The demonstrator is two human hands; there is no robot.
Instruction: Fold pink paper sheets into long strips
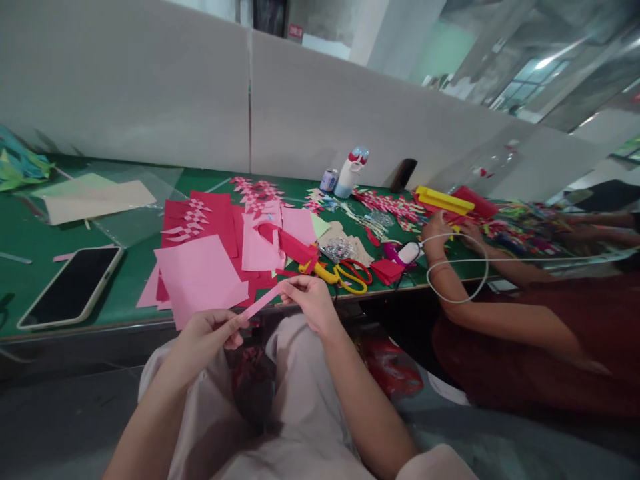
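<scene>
A narrow pink paper strip [263, 302] is stretched between my two hands, just over the table's front edge. My left hand [216, 328] pinches its lower left end. At the upper right end, my right hand [309, 300] closes its fingers on the same strip. Close to my left hand lies a square pink paper sheet [200, 273], on top of red sheets [213, 207]. Beyond my right hand rest scissors with yellow handles [353, 279] and red paper strips [290, 245]. Folded pink-and-white paper pieces [190, 220] lie on the red sheets.
A phone [73, 287] lies at the left on the green table [140, 230]. A can [329, 180] and a white bottle [352, 172] stand by the grey partition [320, 113]. At the right, a co-worker's hands [436, 233] work near yellow paper [444, 200]; a white cable loops there.
</scene>
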